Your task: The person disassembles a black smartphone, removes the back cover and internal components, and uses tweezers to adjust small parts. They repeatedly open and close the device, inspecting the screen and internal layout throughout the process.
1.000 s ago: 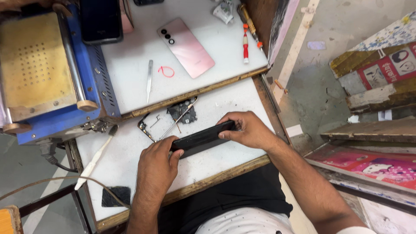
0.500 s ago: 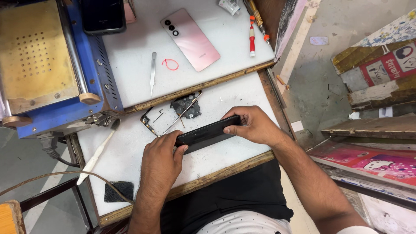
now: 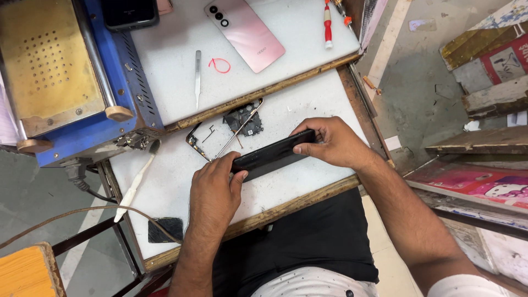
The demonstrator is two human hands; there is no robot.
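A black phone (image 3: 273, 155) is held on its long edge over the lower white table (image 3: 308, 107). My left hand (image 3: 213, 186) grips its near-left end and my right hand (image 3: 331, 142) grips its far-right end. Just beyond the phone lie a thin metal phone frame (image 3: 223, 140) and a small dark circuit part (image 3: 243, 120).
On the upper white board (image 3: 170, 71) lie a pink phone back cover (image 3: 244, 34), steel tweezers (image 3: 197, 78), a red screwdriver (image 3: 328, 23) and a dark phone (image 3: 129, 12). A blue machine with a brass plate (image 3: 49, 66) stands left. A white tool (image 3: 135, 184) and black pad (image 3: 165, 229) lie near-left.
The view has shifted a little and the hands with the black phone sit slightly lower in it. Both hands keep their grip on the phone's ends.
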